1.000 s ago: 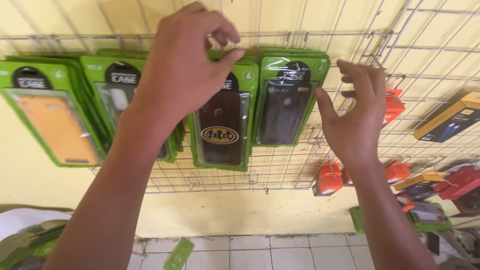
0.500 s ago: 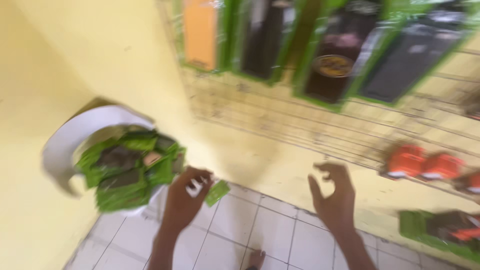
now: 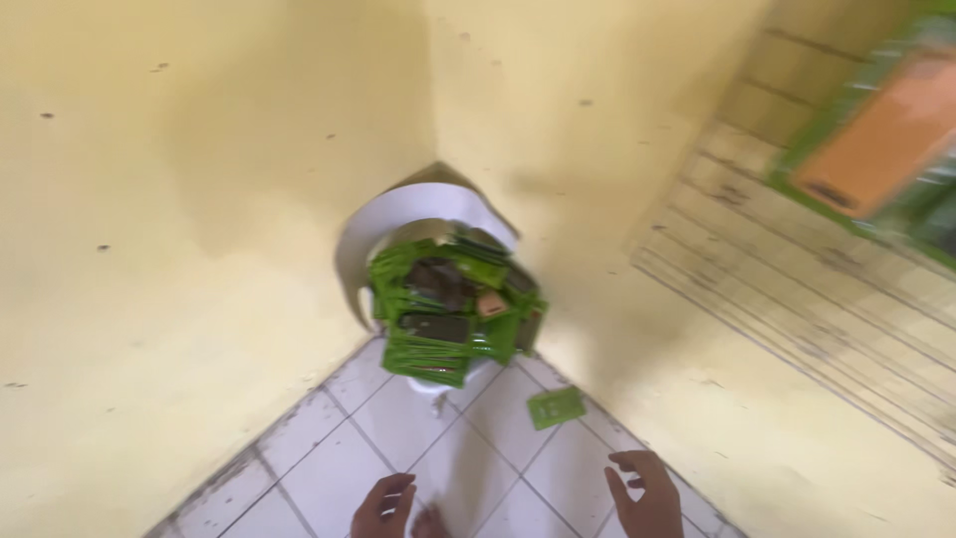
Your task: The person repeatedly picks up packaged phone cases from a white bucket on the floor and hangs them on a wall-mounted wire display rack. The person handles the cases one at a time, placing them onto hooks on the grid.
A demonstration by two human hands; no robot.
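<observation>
Green packages [image 3: 453,314] lie heaped, too many to count, in a white basin [image 3: 383,224] in the wall corner, well beyond both hands. One loose green packet [image 3: 556,406] lies on the tiled floor [image 3: 329,468] nearer the right hand [image 3: 645,496]. Left hand [image 3: 383,506] and right hand hang half-curled and empty, touching nothing.

Head view: worn on the person's head, looking steeply down into a yellow wall corner.
Distance: white tiled floor [image 3: 329,468] far below, both hands at the bottom edge.
Shared: single view only.
</observation>
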